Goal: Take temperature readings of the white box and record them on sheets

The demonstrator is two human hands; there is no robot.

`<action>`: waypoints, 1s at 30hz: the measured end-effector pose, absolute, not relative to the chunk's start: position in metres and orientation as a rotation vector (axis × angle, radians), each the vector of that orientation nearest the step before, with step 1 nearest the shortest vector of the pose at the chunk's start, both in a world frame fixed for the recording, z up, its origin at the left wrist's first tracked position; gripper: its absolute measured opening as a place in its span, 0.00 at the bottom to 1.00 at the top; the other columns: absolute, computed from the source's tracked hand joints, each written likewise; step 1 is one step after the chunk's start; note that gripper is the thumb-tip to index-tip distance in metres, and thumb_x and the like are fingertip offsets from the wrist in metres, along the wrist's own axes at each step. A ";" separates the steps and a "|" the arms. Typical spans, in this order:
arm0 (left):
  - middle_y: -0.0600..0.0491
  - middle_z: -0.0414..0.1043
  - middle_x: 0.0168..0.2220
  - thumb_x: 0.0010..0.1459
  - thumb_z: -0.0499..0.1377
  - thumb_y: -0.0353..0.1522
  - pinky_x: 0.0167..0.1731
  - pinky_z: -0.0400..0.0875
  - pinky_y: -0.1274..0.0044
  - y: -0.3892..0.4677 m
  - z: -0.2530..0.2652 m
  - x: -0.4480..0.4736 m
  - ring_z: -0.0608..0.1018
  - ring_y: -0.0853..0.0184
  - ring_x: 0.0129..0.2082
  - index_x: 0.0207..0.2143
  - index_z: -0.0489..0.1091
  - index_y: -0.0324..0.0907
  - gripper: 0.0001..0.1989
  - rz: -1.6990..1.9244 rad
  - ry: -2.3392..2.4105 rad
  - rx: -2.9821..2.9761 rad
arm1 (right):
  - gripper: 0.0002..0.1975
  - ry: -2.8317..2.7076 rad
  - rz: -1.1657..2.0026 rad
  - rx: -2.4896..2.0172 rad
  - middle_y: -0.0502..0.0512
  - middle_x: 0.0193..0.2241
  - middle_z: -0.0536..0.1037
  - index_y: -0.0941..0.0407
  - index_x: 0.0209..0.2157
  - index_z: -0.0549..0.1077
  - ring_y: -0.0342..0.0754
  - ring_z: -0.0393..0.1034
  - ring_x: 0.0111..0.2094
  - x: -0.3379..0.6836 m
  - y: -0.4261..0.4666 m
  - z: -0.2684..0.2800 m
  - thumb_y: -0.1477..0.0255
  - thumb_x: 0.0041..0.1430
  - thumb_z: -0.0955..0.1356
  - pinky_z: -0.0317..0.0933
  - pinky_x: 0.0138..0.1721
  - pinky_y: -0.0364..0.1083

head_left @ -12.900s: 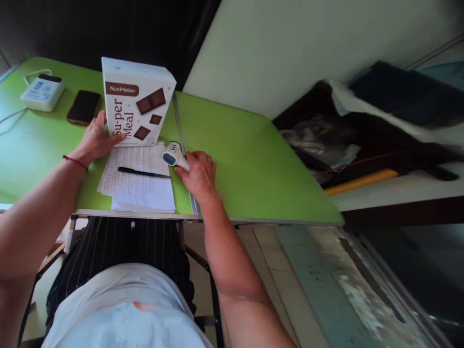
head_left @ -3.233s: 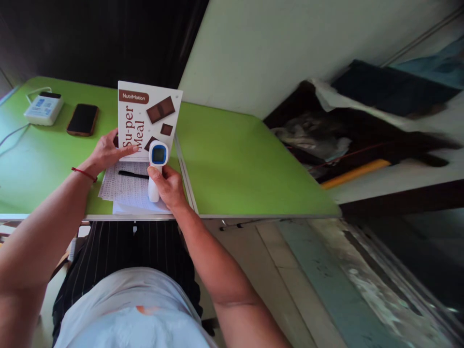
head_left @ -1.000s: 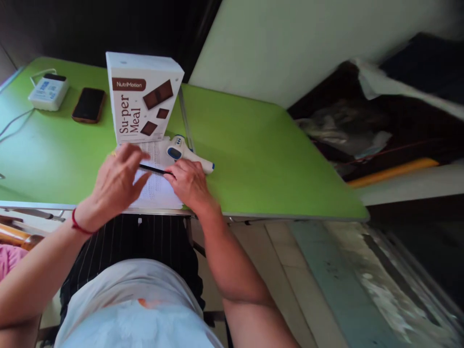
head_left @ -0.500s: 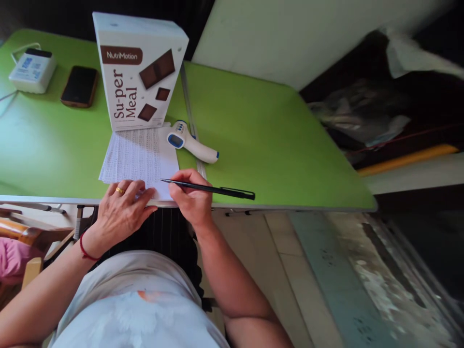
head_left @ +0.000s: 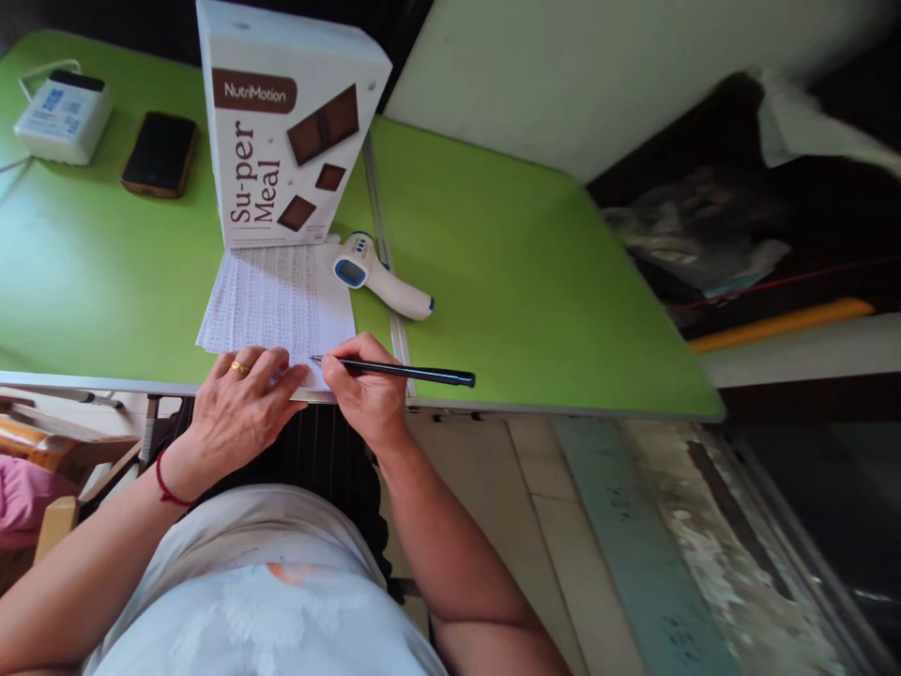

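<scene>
My right hand (head_left: 370,390) pinches a black pen (head_left: 415,373), its tip on or just above the written sheets of paper (head_left: 271,300). The pen lies nearly level, its back end out to the right. Across the sheets' lower edge rests my left hand (head_left: 246,399), fingers slightly bent and apart, holding nothing; a ring and a red wrist cord are on it. Dense rows of writing cover much of the top sheet. A white and brown NutriMotion box (head_left: 282,141) stands upright at the sheets' far edge. Right of them lies a white and blue infrared thermometer (head_left: 384,282).
On the left of the green table (head_left: 507,253) are a phone (head_left: 160,153) and a white device with a cable (head_left: 65,117). A metal-edged seam crosses the tabletop. A plastic bag (head_left: 696,230) lies beyond the right edge; a wooden chair (head_left: 56,526) stands at lower left.
The view has shifted slightly. The pen has turned in my right hand, its clip no longer showing, and its back end sits further left. My left hand stays on the paper.
</scene>
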State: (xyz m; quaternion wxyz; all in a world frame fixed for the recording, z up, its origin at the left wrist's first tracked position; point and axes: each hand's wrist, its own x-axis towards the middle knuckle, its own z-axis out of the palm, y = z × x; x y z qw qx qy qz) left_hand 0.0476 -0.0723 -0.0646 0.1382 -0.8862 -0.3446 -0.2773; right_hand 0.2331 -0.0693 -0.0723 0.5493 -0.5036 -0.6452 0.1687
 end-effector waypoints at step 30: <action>0.46 0.76 0.42 0.72 0.55 0.38 0.37 0.64 0.66 -0.072 -0.066 0.048 0.72 0.56 0.40 0.47 0.77 0.41 0.13 -0.835 -1.003 -2.574 | 0.08 -1.540 0.402 -1.204 0.42 0.18 0.69 0.52 0.24 0.67 0.40 0.61 0.20 0.235 -0.068 -0.069 0.74 0.57 0.67 0.58 0.24 0.41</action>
